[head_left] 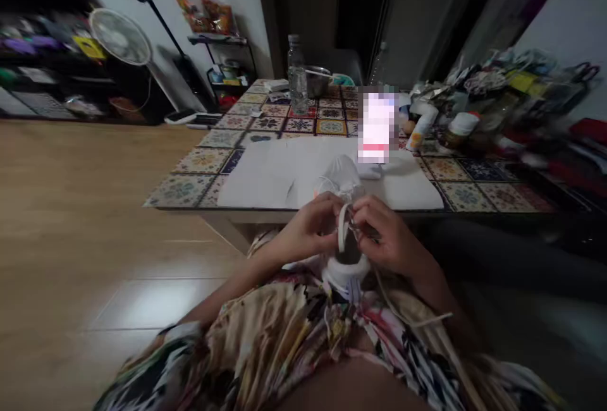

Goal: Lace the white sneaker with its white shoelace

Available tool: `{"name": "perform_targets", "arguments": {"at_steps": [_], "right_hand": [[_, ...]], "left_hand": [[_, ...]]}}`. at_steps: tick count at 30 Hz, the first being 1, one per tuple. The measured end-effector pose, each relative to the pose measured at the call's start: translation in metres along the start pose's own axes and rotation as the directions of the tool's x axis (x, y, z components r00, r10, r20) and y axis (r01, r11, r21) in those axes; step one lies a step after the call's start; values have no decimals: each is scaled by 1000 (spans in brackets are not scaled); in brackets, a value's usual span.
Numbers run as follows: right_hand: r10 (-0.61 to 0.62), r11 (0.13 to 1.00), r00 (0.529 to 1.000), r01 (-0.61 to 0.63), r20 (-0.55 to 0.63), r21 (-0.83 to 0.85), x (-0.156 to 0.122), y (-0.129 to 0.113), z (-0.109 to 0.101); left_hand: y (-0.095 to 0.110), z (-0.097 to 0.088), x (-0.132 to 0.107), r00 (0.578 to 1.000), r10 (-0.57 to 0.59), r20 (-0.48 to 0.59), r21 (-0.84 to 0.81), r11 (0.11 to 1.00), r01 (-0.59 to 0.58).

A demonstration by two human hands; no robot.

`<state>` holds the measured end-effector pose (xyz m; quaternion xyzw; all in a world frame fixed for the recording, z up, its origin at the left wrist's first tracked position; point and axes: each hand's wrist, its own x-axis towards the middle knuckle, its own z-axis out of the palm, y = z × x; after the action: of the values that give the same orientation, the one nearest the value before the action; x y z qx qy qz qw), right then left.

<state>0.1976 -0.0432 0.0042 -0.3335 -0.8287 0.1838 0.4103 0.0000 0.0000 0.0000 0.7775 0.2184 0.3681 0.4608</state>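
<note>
Left hand (320, 224): thumb and fingers pinch a white strip (342, 229). Right hand (386, 237): thumb and fingers drawn close together at the strip's other side; exact hold cannot be told. White shoe (340, 172) sits between and below both hands, dark opening under the grip, toe pointing away beyond the fingertips. Farther: white sheet (265, 174), pixelated lit screen (375, 126), clear bottle (297, 79).
</note>
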Motion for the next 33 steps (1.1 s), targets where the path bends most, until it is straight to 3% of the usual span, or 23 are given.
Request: {"name": "perform_targets", "arguments": {"at_steps": [6,13,17,21,26,29,33], "right_hand": [[1,1000,999,0,-35,14,1,4,3],[2,997,998,-6,55,73,1,3,0],[24,994,997,-31,71,105,0,5,-3],[77,945,997,-78,16,319,-3,12,-4],[150,773,988,-94,-37,627,-7,14,-3],[161,667,973,18,-167,745,-7,10,-8],[242,559,896,185,-372,808,-6,7,-26]], "left_hand": [[-1,-3,-1,998,65,15,69,995,-66],[-9,-3,-2,997,80,17,-91,993,-79],[-10,-3,-2,995,84,48,-50,995,-82],[-9,-4,-4,996,76,40,-63,995,-73],[-6,-4,-10,999,30,32,-288,958,-20],[-7,-6,-10,991,71,-117,-465,877,-118],[-4,-16,-6,902,48,-428,-605,726,-326]]}}
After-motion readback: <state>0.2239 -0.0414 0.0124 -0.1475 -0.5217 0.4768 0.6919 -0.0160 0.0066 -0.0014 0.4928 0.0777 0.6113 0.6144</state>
